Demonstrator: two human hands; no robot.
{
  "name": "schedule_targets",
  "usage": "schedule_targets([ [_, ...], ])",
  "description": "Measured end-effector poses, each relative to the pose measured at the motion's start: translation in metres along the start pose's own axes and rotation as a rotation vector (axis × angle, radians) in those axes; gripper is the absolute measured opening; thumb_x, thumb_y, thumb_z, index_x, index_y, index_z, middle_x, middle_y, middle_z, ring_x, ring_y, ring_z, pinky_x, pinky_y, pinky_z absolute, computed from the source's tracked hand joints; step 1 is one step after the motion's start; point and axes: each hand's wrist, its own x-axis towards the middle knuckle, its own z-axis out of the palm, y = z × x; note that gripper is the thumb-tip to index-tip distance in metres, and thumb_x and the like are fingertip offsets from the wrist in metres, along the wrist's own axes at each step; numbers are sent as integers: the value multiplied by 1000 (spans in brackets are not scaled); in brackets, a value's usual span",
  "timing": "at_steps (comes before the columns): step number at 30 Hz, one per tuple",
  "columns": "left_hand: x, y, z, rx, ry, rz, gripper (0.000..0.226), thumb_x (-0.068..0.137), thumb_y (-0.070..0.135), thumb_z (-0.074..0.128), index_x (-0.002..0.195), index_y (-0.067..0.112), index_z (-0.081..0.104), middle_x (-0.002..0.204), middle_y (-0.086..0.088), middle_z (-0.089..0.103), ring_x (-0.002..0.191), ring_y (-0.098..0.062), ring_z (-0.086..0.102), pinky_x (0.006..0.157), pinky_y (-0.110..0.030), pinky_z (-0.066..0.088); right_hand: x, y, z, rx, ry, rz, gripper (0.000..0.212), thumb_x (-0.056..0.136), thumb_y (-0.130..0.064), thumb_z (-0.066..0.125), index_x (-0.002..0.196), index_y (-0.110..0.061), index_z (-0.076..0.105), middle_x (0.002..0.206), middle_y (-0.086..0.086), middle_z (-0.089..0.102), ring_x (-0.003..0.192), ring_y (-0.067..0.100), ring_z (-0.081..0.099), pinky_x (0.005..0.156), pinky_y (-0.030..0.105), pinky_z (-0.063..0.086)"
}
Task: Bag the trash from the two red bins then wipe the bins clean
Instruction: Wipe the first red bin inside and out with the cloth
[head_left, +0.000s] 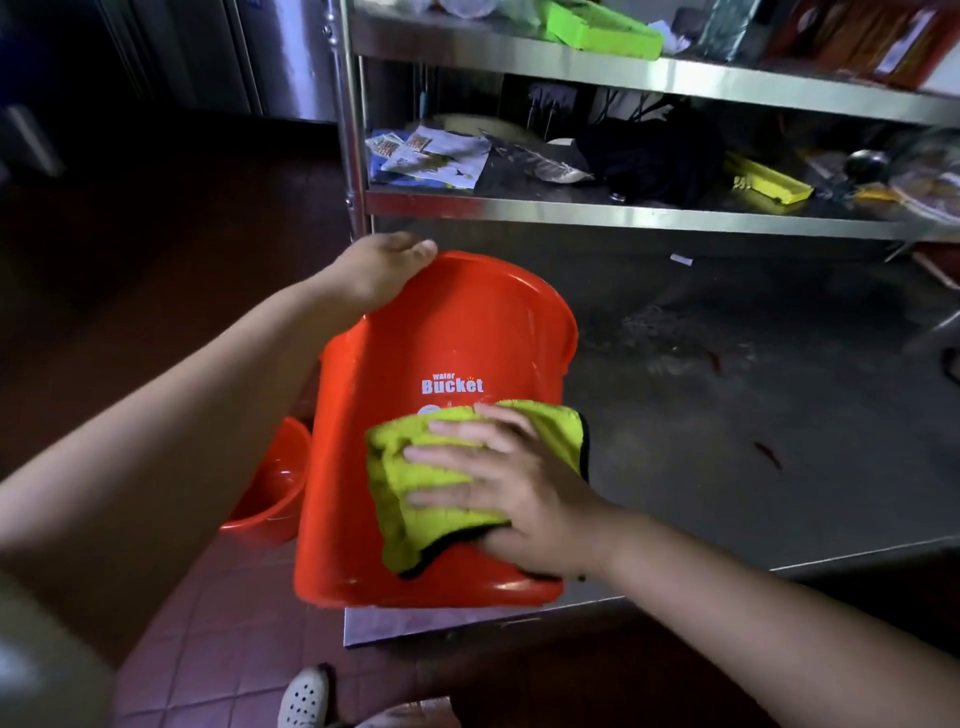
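Two red plastic bins are seen. The smaller red bin (270, 483), only partly visible, is set on the reddish tiled floor (218, 639) just left of and behind the large red plastic bin (415, 353), which serves as the landmark. That large bin, printed "water Bucket" in white, is tipped with its base toward the shelving, its rim toward the viewer and its wall facing up, at the left corner of the steel table (727, 441).

One left hand (379, 265) is laid on the far upper edge of the large bin, fingers curled over it so that the bin is gripped and steadied. One right hand (498, 467) is spread flat, fingers straight, pressing one yellow-green microfibre cloth with a dark edge (415, 457) against the bin's wall, just below the white lettering.

Above and to the right of the large bin, two steel shelves (623, 210) are seen. On the lower one, printed papers (436, 156), a black bundle (654, 156) and a yellow plastic piece (769, 182) are laid. On the upper one, a green plastic tray (602, 26) is kept.

Below the large bin, one white perforated shoe (306, 699) is visible on the floor.
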Motion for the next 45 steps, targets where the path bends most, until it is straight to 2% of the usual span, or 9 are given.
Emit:
schedule_targets([
  [5,-1,-2,4,-165,24,2,40,92,37,55,124,14,58,119,1,61,95,-3,61,83,-11,46,51,72,-28,50,205,307,42,76,-8,62,116,-20,67,137,1,53,132,24,41,111,48,27],
  [10,-9,-14,-7,-243,29,-68,33,95,37,50,121,17,59,124,-8,61,114,-20,58,104,-40,41,77,98,-34,126,229,388,36,84,-14,64,118,-26,66,139,-6,51,134,14,36,113,42,22],
  [14,-17,-19,-13,-281,59,-41,20,97,32,48,99,21,64,102,-7,69,94,-19,66,85,-32,53,65,65,-19,101,210,362,35,83,-24,66,118,-31,65,142,-8,47,138,15,29,115,43,13],
  [21,-28,-30,-21,-247,96,43,25,100,30,40,103,14,59,57,10,62,40,4,56,36,-7,39,-24,-18,7,73,72,96,52,73,-30,60,125,-30,61,146,-4,42,141,21,26,112,53,17],
  [26,-31,-35,-29,-269,43,16,27,100,32,40,94,16,61,63,9,69,52,-3,63,44,-14,47,-32,-21,7,139,15,15,55,70,-18,57,124,-29,62,144,-6,44,141,17,26,113,47,16],
  [30,-32,-47,-40,-292,13,-33,28,98,38,42,97,18,61,89,-14,64,76,-29,62,70,-42,53,0,12,3,146,86,49,58,64,-9,58,119,-23,66,140,-2,49,137,18,34,113,46,21],
  [34,-32,-55,-42,-300,-17,-13,29,99,35,40,85,20,61,69,10,68,61,-5,63,53,-18,50,48,71,-14,137,211,236,45,73,-4,64,117,-15,66,136,6,53,131,25,40,112,42,27],
  [39,-36,-63,-40,-338,12,-72,28,100,33,38,88,20,60,80,2,67,70,-13,63,66,-29,49,92,110,-29,231,237,446,40,82,-4,64,119,-18,65,139,1,50,135,20,36,113,24,19],
  [45,-46,-77,-42,-375,112,-84,29,100,35,37,86,21,59,79,-3,59,69,-15,56,66,-33,45,66,58,-17,187,138,350,39,79,-17,70,116,-29,66,143,-7,46,139,16,26,117,45,9],
])
